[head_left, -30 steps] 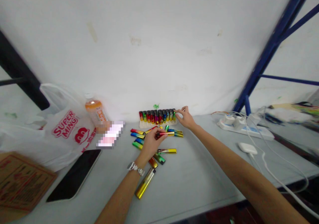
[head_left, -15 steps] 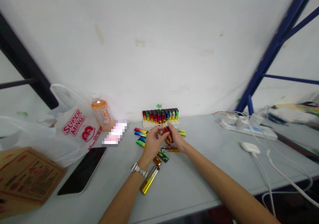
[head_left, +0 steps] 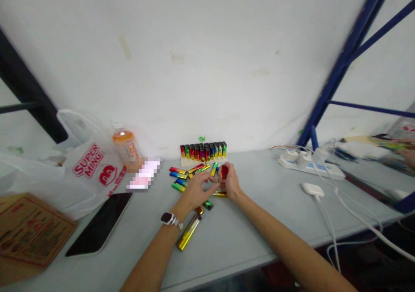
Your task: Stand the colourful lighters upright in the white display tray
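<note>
At table centre, in front of the white rack (head_left: 186, 163): red lighter (head_left: 224, 171), clamped in the right hand (head_left: 231, 181). Just beside, to the left: left hand (head_left: 196, 190), thumb and fingertips apart; contact with the right hand impossible to tell. In the rack: rows of lighters (head_left: 202, 152), upright, black tops up. Around the left hand, flat on the grey table (head_left: 240, 240): loose lighters (head_left: 178, 171), mixed colours. Nearest the front edge: gold lighter (head_left: 187, 236), aslant. Farther left: black phone (head_left: 100, 225). At right: power strip (head_left: 327, 171).
</note>
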`<action>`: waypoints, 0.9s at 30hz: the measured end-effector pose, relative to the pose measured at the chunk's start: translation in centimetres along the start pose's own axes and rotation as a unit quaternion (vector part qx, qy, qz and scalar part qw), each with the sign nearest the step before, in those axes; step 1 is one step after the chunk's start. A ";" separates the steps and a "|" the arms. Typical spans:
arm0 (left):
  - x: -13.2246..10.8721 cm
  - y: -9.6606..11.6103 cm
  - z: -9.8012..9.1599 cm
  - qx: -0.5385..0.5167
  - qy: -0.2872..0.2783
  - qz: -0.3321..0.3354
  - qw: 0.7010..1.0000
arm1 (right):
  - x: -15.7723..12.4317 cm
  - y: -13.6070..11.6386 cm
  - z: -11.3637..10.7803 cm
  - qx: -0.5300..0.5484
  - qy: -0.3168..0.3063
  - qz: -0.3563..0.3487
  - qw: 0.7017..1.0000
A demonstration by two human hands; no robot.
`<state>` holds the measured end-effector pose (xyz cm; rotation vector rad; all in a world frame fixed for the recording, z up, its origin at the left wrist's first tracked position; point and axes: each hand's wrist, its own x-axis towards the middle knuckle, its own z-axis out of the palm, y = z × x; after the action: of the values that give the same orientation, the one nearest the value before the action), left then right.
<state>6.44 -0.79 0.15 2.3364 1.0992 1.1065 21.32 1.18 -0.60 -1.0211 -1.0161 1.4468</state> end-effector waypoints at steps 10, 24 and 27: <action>-0.4 0.2 -0.3 0.106 -0.151 -0.021 0.983 | -0.2 -0.4 0.4 0.044 0.065 0.016 0.997; -0.6 -0.3 0.4 0.128 -0.110 0.001 0.986 | 1.0 -1.7 -1.5 -0.075 -0.022 -0.146 0.986; -0.5 -0.8 0.5 0.094 -0.097 0.008 0.991 | 2.7 -2.2 -2.4 -0.135 -0.027 -0.175 0.975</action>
<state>6.22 -0.59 -0.88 2.5369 1.1569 0.7894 24.01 4.20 0.62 -0.9374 -1.3843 1.0713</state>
